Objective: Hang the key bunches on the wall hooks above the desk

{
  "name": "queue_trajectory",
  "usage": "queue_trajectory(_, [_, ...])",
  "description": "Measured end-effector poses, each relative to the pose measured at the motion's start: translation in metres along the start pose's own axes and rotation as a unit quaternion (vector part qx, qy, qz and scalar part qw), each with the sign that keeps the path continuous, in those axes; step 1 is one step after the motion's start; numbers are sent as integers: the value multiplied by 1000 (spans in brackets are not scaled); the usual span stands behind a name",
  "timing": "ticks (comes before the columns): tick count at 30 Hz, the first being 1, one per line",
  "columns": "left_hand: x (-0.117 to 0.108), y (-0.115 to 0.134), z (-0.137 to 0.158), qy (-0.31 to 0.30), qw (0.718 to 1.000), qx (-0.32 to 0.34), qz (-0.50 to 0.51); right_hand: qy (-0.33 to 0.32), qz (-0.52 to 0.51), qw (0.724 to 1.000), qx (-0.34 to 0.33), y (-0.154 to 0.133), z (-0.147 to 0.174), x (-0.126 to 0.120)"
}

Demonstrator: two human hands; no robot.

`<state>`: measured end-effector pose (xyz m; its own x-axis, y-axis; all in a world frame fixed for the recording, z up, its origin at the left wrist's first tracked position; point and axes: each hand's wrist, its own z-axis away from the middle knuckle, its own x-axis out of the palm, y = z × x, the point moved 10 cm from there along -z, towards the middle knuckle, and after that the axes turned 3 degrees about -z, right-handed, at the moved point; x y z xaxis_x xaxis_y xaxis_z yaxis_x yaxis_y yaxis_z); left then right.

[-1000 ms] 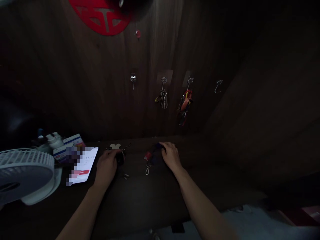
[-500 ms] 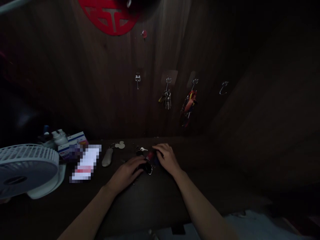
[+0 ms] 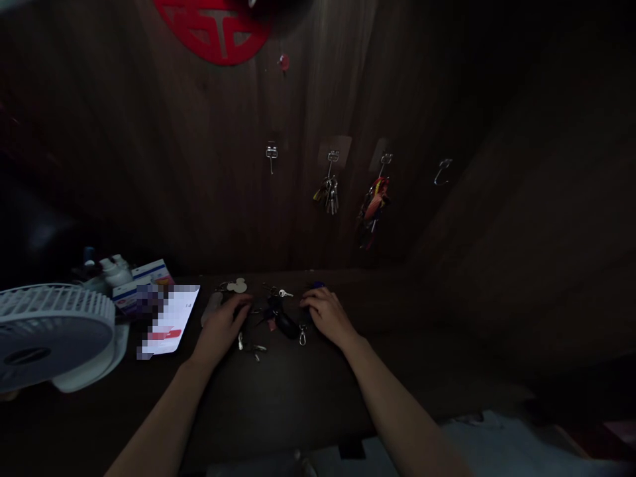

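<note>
My left hand (image 3: 222, 329) rests low over the dark tabletop, its fingers stretched forward and slightly bent with nothing visible in them. It partly covers a pale grey oval object (image 3: 211, 308). Beside that lies a cream, rounded key tag (image 3: 237, 285). Between the hands sits a black key fob (image 3: 287, 325) with a metal clasp (image 3: 303, 335) at its right. A silver key (image 3: 285, 293) lies behind the fob, and several small keys (image 3: 255, 348) lie in front. My right hand (image 3: 328, 317) has loosely curved fingers on the table, in front of a dark blue item (image 3: 317, 285).
On the wooden wall, one hook holds a bunch of keys (image 3: 330, 194) and another holds colourful straps (image 3: 375, 202). Two bare hooks flank them. A white fan (image 3: 54, 338), a lit phone-like screen (image 3: 173, 321), boxes (image 3: 149, 271) and white bottles (image 3: 116, 270) stand at the left.
My left hand has left the black fob and moved left to the pale grey object. The small keys in front and the clasp are uncovered. The blue item now shows behind my right hand.
</note>
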<state>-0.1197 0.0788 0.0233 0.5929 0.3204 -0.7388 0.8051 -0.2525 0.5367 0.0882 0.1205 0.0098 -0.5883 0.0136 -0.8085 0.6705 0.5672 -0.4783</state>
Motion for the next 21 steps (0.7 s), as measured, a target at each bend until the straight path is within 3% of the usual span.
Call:
queue_trajectory(5, [-6, -4, 0, 22, 999, -20, -15, 45, 32, 995, 78, 21, 1, -11])
queue_trajectory(12, [-19, -12, 1, 69, 997, -43, -5, 106, 1, 989, 104, 34, 2, -28])
queue_trajectory(15, [-14, 9, 2, 54, 998, 25, -3, 140, -40, 983, 115, 41, 2, -37])
queue_trajectory(18, [9, 50, 9, -12, 987, 157, -23, 146, -89, 981, 93, 41, 1, -41])
queue_trajectory(21, [33, 75, 19, -70, 970, 228, -39, 137, -121, 981, 66, 42, 1, -45])
